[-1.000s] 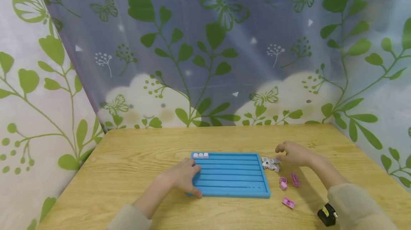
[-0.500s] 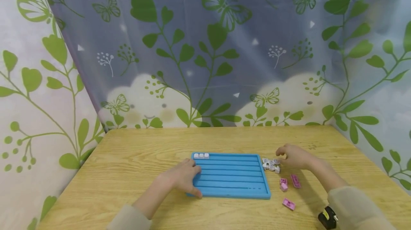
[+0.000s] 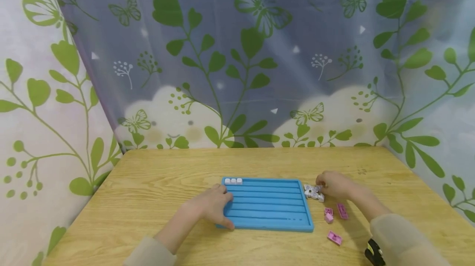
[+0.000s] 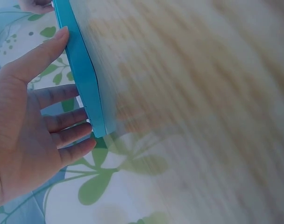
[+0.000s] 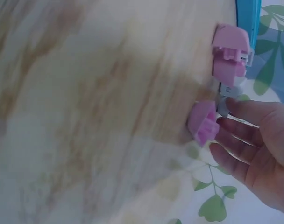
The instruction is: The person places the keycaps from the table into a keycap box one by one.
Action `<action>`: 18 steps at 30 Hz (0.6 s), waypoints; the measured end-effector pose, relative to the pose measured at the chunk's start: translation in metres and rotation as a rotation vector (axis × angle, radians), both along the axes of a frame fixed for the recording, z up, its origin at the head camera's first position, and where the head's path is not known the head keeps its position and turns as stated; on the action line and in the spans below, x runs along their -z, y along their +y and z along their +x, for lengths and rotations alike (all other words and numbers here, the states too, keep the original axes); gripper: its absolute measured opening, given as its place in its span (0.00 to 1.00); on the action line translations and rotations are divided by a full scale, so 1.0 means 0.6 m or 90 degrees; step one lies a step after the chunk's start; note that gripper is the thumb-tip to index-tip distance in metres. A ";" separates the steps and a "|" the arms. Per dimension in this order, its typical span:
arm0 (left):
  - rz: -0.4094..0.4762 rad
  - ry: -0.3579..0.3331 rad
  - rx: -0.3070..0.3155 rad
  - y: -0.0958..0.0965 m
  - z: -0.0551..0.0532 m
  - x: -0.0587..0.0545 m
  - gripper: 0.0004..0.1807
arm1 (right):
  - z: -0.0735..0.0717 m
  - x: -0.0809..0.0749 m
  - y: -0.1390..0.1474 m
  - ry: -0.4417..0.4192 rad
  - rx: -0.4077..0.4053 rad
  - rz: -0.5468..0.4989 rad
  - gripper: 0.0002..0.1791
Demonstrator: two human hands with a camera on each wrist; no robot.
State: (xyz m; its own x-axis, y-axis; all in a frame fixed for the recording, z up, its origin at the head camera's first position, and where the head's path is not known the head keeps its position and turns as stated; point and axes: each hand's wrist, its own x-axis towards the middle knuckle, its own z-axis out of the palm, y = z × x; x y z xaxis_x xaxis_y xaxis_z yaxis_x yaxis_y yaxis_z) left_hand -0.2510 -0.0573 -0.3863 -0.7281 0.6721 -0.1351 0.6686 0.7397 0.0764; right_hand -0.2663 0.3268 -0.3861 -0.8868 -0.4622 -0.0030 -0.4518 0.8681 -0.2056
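Note:
A shallow blue tray [image 3: 267, 229] with raised ridges lies on the table, three white keycaps [image 3: 233, 181] at its far left corner. My left hand [image 3: 213, 204] rests on the tray's left side, its thumb at the near edge and the other fingertips along the side, as the left wrist view shows. Just right of the tray is a small heap of white keycaps [image 3: 312, 191]. Over the heap's right end, my right hand [image 3: 335, 185] pinches a white keycap [image 5: 223, 107] between thumb and index finger.
Several pink keycaps [image 3: 335, 238] lie nearer me, right of the tray. A black object [image 3: 375, 253] with a yellow mark shows beside my right sleeve. A patterned curtain [image 3: 252, 72] stands behind the wooden table [image 3: 178, 163].
My right hand has come down and slightly left onto the white keycaps, its thumb and finger closing on one. The left hand and tray hold their place.

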 end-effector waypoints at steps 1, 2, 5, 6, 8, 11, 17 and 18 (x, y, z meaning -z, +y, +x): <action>0.001 -0.001 0.000 0.000 0.000 0.000 0.41 | -0.001 0.001 0.000 0.004 0.000 0.000 0.04; 0.003 -0.002 0.000 0.000 -0.001 0.000 0.41 | -0.001 0.002 0.000 0.006 0.004 -0.001 0.03; 0.003 0.001 -0.001 -0.001 -0.002 0.001 0.41 | -0.003 0.005 0.002 0.020 0.021 -0.008 0.03; 0.003 0.002 -0.001 -0.001 -0.003 0.001 0.41 | -0.004 0.007 0.003 0.025 0.026 -0.010 0.04; 0.000 0.004 -0.001 -0.001 -0.003 0.001 0.41 | -0.005 0.010 0.005 0.038 0.031 -0.013 0.06; -0.003 0.000 -0.004 -0.001 -0.001 -0.001 0.41 | -0.005 0.013 0.008 0.053 0.033 -0.021 0.05; -0.002 -0.005 -0.010 0.000 0.003 -0.002 0.41 | -0.005 0.012 0.013 0.070 0.048 -0.075 0.10; -0.001 -0.004 -0.010 -0.001 0.002 -0.002 0.41 | -0.006 0.011 0.013 0.071 0.054 -0.082 0.11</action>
State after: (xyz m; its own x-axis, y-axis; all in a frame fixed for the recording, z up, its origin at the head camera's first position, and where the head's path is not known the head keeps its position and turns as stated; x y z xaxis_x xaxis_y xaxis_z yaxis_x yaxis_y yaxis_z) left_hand -0.2496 -0.0576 -0.3848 -0.7376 0.6604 -0.1409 0.6563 0.7502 0.0800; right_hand -0.2699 0.3344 -0.3929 -0.9144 -0.3754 0.1516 -0.4037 0.8739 -0.2707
